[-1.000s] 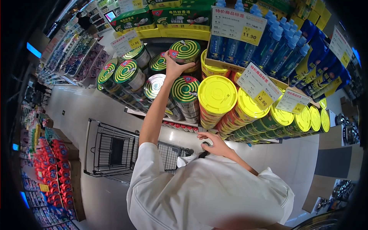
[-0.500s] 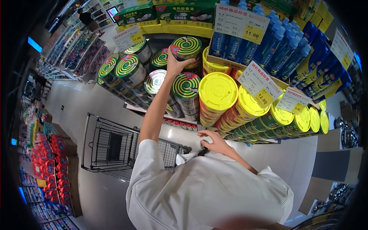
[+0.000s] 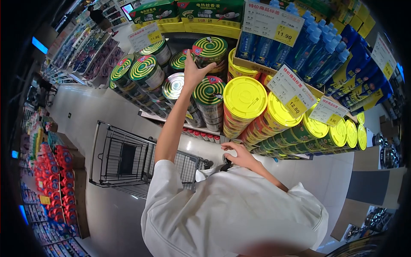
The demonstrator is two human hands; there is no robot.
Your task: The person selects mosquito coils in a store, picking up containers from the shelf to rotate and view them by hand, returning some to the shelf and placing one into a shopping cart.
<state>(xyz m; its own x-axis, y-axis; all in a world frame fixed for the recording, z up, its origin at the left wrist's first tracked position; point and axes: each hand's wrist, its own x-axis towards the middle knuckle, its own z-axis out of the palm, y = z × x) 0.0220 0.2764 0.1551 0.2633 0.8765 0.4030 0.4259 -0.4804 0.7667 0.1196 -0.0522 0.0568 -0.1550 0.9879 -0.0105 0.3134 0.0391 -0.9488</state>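
Observation:
My left hand [image 3: 195, 73] reaches over a display of round cans with green-and-yellow spiral lids. Its thumb and fingers are spread at the near side of a spiral-lidded can [image 3: 209, 47], which stands on the stack at the back. Another spiral-lidded can [image 3: 208, 91] tops the stack just below the wrist, and a silver-topped can [image 3: 173, 86] is left of the forearm. Low in front of my shirt, my right hand [image 3: 242, 155] has curled fingers around a small dark thing [image 3: 226, 160], mostly hidden.
Yellow-lidded tubs [image 3: 245, 97] stand in stacks to the right. Blue bottles [image 3: 295, 51] fill a box behind price signs [image 3: 270, 23]. A wire shopping cart [image 3: 124, 158] stands on the floor at left, with red bottles [image 3: 55, 184] beyond it.
The spiral-lidded can at my left hand sits slightly farther back, and that hand's thumb and fingers have loosened from it. My right hand has hardly moved.

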